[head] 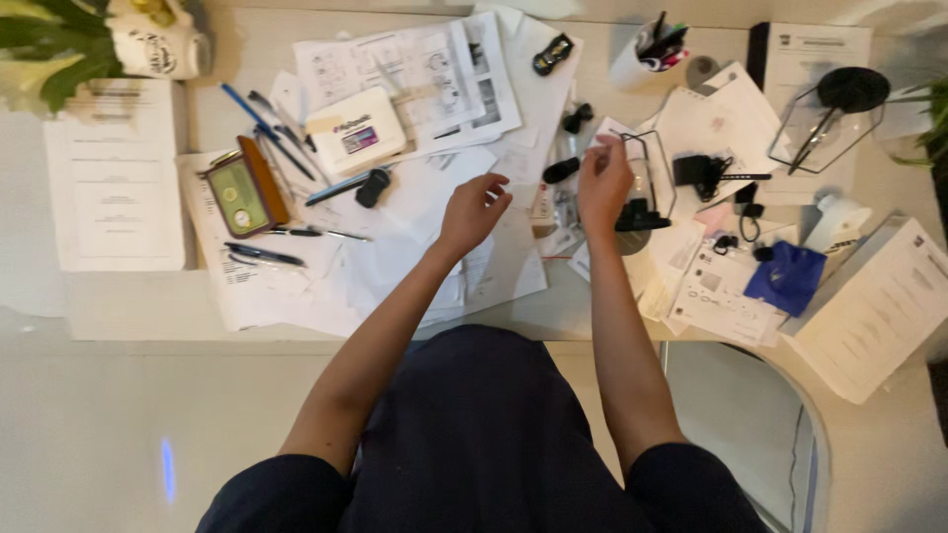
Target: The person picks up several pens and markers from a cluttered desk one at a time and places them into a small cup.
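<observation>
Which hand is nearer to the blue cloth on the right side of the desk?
The right hand. It is raised over the papers, left of the blue cloth and higher in the picture. The left hand is farther left still, above the white papers.

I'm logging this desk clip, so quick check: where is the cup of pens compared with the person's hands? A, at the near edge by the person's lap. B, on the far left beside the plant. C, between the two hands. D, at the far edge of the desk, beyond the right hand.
D: the cup of pens stands near the desk's far edge, beyond the right hand, while the left hand hovers over loose papers.
</observation>
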